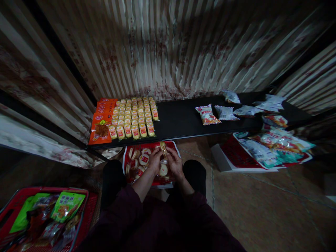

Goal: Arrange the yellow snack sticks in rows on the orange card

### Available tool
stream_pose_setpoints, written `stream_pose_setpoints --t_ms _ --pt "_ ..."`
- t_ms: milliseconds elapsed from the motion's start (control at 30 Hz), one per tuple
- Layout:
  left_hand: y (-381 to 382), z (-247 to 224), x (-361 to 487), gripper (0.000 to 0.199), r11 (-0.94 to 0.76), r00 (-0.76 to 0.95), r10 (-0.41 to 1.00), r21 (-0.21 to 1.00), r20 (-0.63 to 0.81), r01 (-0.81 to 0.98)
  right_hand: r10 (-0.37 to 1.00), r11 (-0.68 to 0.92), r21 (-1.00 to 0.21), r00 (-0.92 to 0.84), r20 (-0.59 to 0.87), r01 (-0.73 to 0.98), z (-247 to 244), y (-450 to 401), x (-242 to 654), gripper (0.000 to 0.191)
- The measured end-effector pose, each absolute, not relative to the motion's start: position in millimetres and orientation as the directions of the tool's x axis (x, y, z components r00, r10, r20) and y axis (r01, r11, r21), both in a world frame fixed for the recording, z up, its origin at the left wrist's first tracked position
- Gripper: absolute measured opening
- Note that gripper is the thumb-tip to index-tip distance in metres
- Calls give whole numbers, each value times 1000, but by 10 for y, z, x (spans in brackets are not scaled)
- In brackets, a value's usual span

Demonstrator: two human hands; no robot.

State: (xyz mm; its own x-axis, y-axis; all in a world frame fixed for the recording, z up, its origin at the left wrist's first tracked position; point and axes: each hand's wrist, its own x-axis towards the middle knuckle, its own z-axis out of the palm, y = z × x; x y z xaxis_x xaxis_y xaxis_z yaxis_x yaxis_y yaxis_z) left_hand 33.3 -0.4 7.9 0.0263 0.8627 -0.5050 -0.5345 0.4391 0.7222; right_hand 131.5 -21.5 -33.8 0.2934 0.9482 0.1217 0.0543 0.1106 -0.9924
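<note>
Above a red basket on the floor between my knees, my left hand and my right hand pinch a wrapped round biscuit from either side. It stands on edge, its clear wrapper catching the light. Loose in the basket lie several more wrapped round biscuits, pale with red and white labels. Just beyond my hands, on a low black shelf, similar yellowish packs stand in tight rows. To their left, orange snack bags overlap in a column.
Several snack bags lie scattered on the shelf's right half. On the floor at right, a red and white basket is heaped with bags. At lower left another red basket holds green pouches and mixed packets. A pleated curtain hangs behind.
</note>
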Motion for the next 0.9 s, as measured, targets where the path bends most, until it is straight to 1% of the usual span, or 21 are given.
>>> stream_pose_setpoints --t_ms 67,133,333,467,667,900 --pt "0 104 338 30 453 24 851 711 -525 -538 939 158 -983 294 179 96 -338 -211 1337 30" --pt "10 110 343 30 460 34 846 696 -532 -552 934 167 -981 302 190 99 -356 -206 1349 30" --pt "52 69 359 32 458 89 854 658 -513 -598 938 50 -998 344 36 -30 -377 -199 1323 36" --pt "63 29 370 29 466 83 841 637 -535 -614 935 24 -998 354 0 -64 -337 -199 1309 38" --pt "81 -22 380 27 430 118 862 590 -493 -683 935 38 -999 352 35 -3 -334 -194 1310 38" --pt "100 -27 393 25 427 91 846 567 -525 -704 935 57 -996 346 77 67 -251 -193 1292 32"
